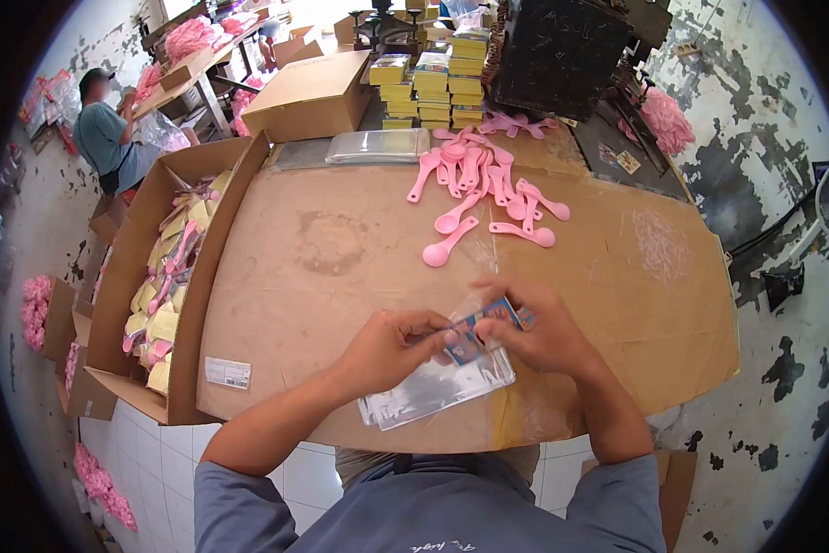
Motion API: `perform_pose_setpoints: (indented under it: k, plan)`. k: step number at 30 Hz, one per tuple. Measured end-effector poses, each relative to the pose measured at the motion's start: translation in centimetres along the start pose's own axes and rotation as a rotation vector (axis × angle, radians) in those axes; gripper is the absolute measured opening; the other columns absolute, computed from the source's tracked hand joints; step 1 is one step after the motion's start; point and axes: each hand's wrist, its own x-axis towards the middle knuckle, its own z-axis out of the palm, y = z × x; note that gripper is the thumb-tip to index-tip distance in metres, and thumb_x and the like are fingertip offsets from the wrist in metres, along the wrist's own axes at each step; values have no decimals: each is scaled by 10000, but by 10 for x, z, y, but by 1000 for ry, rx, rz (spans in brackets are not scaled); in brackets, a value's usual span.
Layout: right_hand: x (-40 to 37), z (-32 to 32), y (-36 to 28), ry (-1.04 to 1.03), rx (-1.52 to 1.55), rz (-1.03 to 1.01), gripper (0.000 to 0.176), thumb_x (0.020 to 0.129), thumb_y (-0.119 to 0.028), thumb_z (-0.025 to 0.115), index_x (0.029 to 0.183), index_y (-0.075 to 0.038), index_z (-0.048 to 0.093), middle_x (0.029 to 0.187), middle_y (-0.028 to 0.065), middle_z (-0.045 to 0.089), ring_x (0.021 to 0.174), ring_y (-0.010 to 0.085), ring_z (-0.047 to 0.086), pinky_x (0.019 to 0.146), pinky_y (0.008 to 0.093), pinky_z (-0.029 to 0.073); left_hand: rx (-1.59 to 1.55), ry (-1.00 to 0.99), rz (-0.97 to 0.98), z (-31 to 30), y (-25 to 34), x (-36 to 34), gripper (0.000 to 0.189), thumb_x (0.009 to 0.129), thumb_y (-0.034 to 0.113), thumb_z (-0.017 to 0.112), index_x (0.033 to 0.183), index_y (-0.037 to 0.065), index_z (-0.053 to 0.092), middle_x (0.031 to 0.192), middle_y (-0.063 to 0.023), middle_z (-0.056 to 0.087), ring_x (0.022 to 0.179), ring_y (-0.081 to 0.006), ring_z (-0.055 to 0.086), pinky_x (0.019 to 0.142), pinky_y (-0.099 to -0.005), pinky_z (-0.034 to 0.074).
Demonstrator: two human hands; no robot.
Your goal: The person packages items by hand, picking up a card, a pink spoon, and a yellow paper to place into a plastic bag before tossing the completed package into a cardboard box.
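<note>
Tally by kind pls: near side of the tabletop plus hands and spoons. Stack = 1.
Hands, left hand and right hand: 2
Blue printed card, single or stacked: 1
Clear plastic sleeve stack: 1
White barcode label: 1
Total: 5
Pink plastic spoons: overlapping, can't count, excluded

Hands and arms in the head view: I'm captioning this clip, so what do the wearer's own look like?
The left hand and right hand are bare: no gloves, and no watch shows. The forearms are uncovered up to the short, loose, grey-blue cloth sleeves of a shirt with white script lettering.
</note>
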Motion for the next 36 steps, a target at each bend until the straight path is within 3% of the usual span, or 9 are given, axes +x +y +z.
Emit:
perform_pose_setpoints:
  k: [3,9,12,15,18,21,27,30,36]
  plan:
    - [1,-14,5,8,288,267,262,928,-66,741,1174,-11,668,954,29,707,808,63,635,714,255,522,-53,99,16,-2,8,2,238,1032,173,663,1143,-30,715,952,-95,776,860,-90,720,764,-274,577]
    - [-2,12,12,-16,375,176,139,942,-44,718,1072,0,692,898,7,700,793,39,639,706,230,519,132,60,-18,-1,7,-1,225,1046,131,631,1170,-51,679,990,-78,761,870,-71,682,749,-239,571]
    - [0,11,14,-48,202,212,123,940,-72,729,1037,1,706,960,39,714,842,96,674,741,267,534,53,111,24,-3,3,1,215,1046,139,635,1156,-39,687,951,-61,757,851,-58,677,717,-223,560]
    - [11,4,10,-228,-6,-145,148,944,-111,728,1037,2,709,1017,82,724,907,189,688,802,327,539,18,74,-131,-6,15,-2,210,1048,147,632,1147,-29,691,934,-51,751,825,-44,669,693,-210,549]
    - [30,-17,20,-229,-164,-28,185,936,-96,693,1103,-17,709,1102,119,708,1061,291,654,914,387,512,43,131,-26,-6,2,2,215,1050,155,631,1165,-19,682,923,-48,749,792,-35,661,679,-207,547]
    - [50,-32,65,152,-782,-181,269,905,-63,667,1172,-39,689,1104,150,671,1060,313,628,956,422,492,-78,173,19,-6,6,2,222,1048,158,635,1175,-22,669,912,-46,749,782,-31,658,672,-207,545]
    - [60,-33,83,132,-908,-188,336,892,-32,631,1228,-41,641,1136,171,647,1068,365,601,979,445,460,-114,150,13,-12,7,3,235,1051,159,634,1196,-25,647,926,-42,748,809,-40,670,686,-214,549]
    - [60,-27,60,119,-769,-193,328,928,-11,621,1256,-9,629,1117,145,645,999,290,642,890,397,503,-137,177,32,-12,3,4,235,1048,152,636,1208,-20,641,938,-45,750,815,-46,677,690,-217,553]
    - [48,2,-12,64,373,71,465,998,22,596,1449,-5,484,1081,60,618,887,86,645,672,239,512,-167,197,40,-8,0,5,243,1047,140,636,1227,-24,644,963,-48,752,833,-49,679,709,-216,557]
